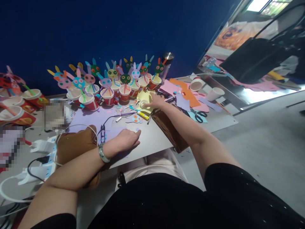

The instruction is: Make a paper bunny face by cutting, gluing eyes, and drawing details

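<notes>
My right hand [157, 101] reaches over a cut piece of yellow paper [145, 97], thumb and fingers apart. A small round white thing [142, 104] lies on that paper near the thumb. Close to the table's front edge rests my left hand [126, 140], its fingers curled together; what they hold, if anything, I cannot make out. Between the hands lie a blue paper rabbit face [135, 119] with orange eyes, and a yellow tube [143, 115]. Black thread snips [103, 132] are beside my left wrist on purple paper [83, 118].
Red paper cups [88, 102] with several paper rabbits stand along the blue wall. Black-handled scissors [199, 116] and orange paper [188, 93] lie right. Brown pouches [76, 143] flank the work area. A power strip [49, 167] with white cables is at left.
</notes>
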### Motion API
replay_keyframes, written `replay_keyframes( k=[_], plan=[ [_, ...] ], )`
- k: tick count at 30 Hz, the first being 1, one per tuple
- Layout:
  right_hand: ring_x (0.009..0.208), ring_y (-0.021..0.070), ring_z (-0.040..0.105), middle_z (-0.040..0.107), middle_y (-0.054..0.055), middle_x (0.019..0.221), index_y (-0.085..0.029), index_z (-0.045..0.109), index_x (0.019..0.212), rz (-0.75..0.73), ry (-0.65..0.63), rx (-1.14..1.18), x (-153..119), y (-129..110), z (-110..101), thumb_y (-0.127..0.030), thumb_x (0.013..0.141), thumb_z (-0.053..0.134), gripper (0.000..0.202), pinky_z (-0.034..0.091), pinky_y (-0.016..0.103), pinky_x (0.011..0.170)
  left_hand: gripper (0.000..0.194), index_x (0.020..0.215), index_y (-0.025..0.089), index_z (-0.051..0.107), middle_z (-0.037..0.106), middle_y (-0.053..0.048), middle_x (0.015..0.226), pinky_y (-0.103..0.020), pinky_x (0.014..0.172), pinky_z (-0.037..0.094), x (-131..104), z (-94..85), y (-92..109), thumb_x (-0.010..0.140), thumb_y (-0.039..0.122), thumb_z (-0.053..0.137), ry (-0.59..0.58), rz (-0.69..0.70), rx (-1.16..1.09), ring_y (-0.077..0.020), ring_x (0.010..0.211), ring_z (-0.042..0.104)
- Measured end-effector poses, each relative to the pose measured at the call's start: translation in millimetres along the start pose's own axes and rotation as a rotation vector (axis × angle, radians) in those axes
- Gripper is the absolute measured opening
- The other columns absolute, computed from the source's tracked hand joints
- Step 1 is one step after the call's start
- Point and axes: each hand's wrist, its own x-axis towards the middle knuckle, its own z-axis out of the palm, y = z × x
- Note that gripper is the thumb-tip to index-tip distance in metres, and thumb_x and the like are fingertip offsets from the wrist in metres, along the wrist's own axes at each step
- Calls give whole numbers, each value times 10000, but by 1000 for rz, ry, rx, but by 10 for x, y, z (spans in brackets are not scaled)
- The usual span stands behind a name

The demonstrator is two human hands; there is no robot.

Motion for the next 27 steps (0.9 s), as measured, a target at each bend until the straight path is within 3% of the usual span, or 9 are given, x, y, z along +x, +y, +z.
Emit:
replay_keyframes(
  k=[4, 10, 16, 21, 27],
  plan=[
    [1428, 437, 558, 625, 249, 1517, -135, 496, 1549, -67, 0, 3, -32, -49, -6, -684, 821, 805, 963, 305, 595, 1247, 377, 1359, 98, 574, 805, -192, 1010, -411, 770, 576, 15, 19, -6, 1069, 325, 492, 3, -2, 17, -351, 964, 802],
    [1390, 384, 612, 622, 226, 1533, -144, 506, 1542, -35, -3, 161, -103, -45, 34, -546, 773, 908, 956, 498, 440, 1113, 394, 1372, 99, 567, 809, -192, 1023, -418, 752, 572, 36, 56, -23, 1072, 339, 483, 10, 10, 15, -360, 954, 804],
    [1375, 358, 620, 667, 151, 1498, -197, 594, 1471, -49, 49, 200, -58, -62, 31, -407, 803, 875, 755, 484, 470, 1144, 398, 1370, 102, 570, 815, -174, 1029, -410, 733, 558, 49, 80, -41, 1068, 343, 474, 3, 20, 23, -358, 946, 805],
    [1163, 303, 711, 775, 136, 1260, -153, 774, 1217, -70, 40, 216, -99, -191, 66, -248, 852, 740, 380, 535, 386, 1018, 386, 1364, 112, 565, 814, -180, 1027, -402, 738, 556, 56, 84, -45, 1066, 343, 482, 5, 17, 18, -345, 944, 804],
    [1066, 260, 720, 812, 92, 1130, -184, 832, 1035, -109, 34, 265, -296, -233, 57, -197, 836, 699, 240, 537, 345, 983, 399, 1371, 102, 565, 811, -179, 1019, -408, 749, 563, 56, 78, -42, 1070, 350, 480, 1, 24, 14, -350, 964, 801]
  ],
)
